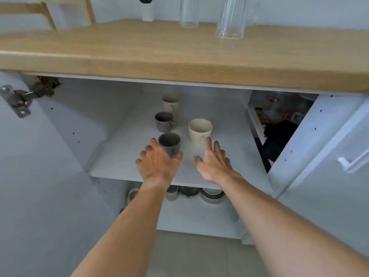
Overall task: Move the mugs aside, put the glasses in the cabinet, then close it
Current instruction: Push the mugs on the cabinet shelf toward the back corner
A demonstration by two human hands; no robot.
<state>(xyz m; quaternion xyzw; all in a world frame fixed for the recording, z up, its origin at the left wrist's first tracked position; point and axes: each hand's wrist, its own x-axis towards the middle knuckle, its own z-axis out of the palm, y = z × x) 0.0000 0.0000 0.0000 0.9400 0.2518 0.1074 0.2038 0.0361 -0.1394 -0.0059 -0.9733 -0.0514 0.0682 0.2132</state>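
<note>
Several mugs stand on the white upper shelf (123, 162) of the open cabinet. A grey metal mug (169, 143) is nearest, and my left hand (157, 162) curls around its left and front side, touching it. A second grey mug (164, 121) and a cream mug (170, 102) stand behind it. Another cream mug (200, 129) stands to the right; my right hand (213, 162) is spread just in front of it, fingertips near its base. Two tall clear glasses (189, 12) (231, 17) stand on the wooden countertop (139, 48) above.
The left cabinet door (30, 156) is swung open, with its hinge (24, 96) at the top. The right door (339, 166) with a white handle (353, 160) is partly open. Dishes and cups (189, 193) sit on the lower shelf. A white vase (147, 11) stands on the counter.
</note>
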